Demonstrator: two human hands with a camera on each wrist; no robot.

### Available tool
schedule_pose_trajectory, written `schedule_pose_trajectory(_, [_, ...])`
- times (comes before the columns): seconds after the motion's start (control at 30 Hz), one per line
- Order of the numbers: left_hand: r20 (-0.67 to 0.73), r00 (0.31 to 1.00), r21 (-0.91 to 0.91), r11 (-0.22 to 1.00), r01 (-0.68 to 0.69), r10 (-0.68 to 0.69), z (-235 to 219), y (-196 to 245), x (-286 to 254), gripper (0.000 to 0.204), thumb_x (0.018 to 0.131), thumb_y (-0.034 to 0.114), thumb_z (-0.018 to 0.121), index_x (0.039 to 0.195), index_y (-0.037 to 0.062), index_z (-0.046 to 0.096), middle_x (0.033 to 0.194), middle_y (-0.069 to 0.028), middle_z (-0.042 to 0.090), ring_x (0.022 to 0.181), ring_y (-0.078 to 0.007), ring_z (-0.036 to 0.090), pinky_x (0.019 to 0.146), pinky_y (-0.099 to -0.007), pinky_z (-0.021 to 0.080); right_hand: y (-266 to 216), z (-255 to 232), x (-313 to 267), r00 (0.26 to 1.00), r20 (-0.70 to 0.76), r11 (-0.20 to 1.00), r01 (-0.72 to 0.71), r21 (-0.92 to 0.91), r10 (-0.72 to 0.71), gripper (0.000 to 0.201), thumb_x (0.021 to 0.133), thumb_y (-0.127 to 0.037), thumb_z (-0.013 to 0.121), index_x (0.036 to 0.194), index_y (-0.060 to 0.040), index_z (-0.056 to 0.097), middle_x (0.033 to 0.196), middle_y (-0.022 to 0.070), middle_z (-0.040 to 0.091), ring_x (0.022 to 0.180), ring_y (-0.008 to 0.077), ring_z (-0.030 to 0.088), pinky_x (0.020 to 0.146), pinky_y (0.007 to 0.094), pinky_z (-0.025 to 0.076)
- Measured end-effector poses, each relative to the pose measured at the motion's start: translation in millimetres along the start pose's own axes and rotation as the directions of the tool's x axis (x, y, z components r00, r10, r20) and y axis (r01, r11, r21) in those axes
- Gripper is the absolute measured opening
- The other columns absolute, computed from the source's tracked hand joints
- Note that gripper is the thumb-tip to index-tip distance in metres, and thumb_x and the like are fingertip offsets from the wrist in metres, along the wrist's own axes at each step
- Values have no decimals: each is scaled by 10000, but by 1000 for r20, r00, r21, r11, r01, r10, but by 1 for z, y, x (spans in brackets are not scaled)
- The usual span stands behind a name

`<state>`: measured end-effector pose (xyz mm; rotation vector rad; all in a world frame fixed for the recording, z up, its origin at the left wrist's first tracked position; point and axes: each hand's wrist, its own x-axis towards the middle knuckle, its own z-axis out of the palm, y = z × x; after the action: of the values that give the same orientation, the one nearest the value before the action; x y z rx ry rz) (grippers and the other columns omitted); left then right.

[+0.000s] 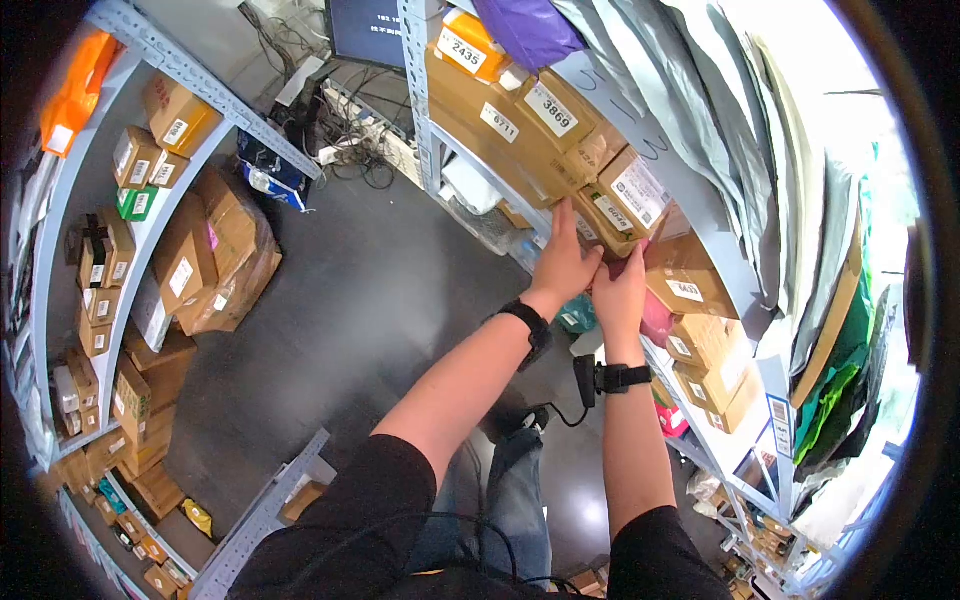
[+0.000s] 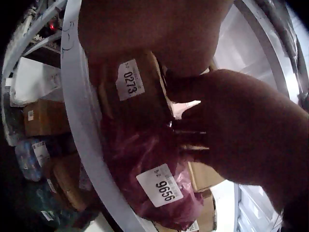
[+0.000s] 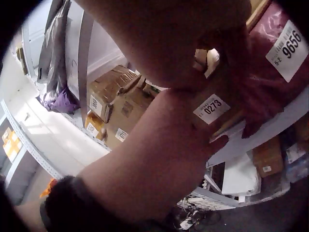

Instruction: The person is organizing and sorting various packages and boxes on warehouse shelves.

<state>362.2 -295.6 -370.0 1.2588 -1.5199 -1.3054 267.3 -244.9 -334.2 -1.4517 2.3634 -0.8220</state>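
In the head view both hands meet at the shelf front. My left hand [image 1: 568, 262] reaches up with straight fingers against a small box labelled 0273 [image 3: 211, 109]; one fingertip shows at its lower edge in the right wrist view. My right hand [image 1: 620, 292] grips the edge of a maroon plastic bag [image 1: 657, 320] beside that box. The left wrist view shows the bag's label, 9656 [image 2: 160, 186], and the box [image 2: 137, 99] next to it, touching. Parts of the right fingertips are hidden behind the packages.
Cartons [image 1: 560, 115] fill the shelf behind and left of the hands, with grey bags [image 1: 690, 90] above. More cartons [image 1: 705, 350] lie to the right. Another shelf rack with boxes [image 1: 180, 280] stands at the left. Cables and a monitor [image 1: 368, 30] are at the top.
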Motion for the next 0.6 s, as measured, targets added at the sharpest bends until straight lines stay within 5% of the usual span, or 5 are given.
schedule_pose_trajectory(0.23, [-74, 996, -107, 994, 34, -42, 4, -4, 6, 794, 807, 134, 652, 1440, -20, 199, 1456, -262, 279, 1273, -459, 393, 1014, -446, 405, -3, 3, -14, 997, 52, 998, 55, 4, -55, 691, 814, -111, 603, 1419, 43, 307, 1448, 310, 307, 1272, 434, 424, 980, 425, 434])
schedule_pose_trajectory(0.3, [-87, 996, -8, 1000, 7, -8, 2, -3, 6, 776, 813, 119, 634, 1449, 11, 203, 1436, -255, 314, 1223, -436, 453, 957, -438, 451, -5, 1, -16, 996, 92, 999, 10, -35, -7, 729, 818, -109, 589, 1452, 12, 250, 1476, 308, 246, 1321, 448, 351, 992, 439, 432])
schedule_pose_trajectory(0.53, [-105, 991, 277, 955, 105, -78, -6, 12, 0, 710, 807, 116, 611, 1433, 108, 277, 1258, -222, 477, 963, -444, 597, 797, -520, 504, 8, 1, -14, 995, 85, 999, 47, -26, -45, 766, 799, -125, 603, 1457, 17, 238, 1504, 278, 235, 1292, 431, 404, 975, 435, 446])
schedule_pose_trajectory(0.6, [-95, 996, 395, 918, 40, -3, -10, 11, 2, 734, 794, 125, 621, 1441, 116, 274, 1226, -227, 486, 959, -426, 605, 786, -512, 509, 4, -1, -14, 995, 97, 999, 34, 6, -35, 764, 798, -131, 600, 1454, 23, 241, 1506, 275, 236, 1281, 423, 425, 973, 433, 448])
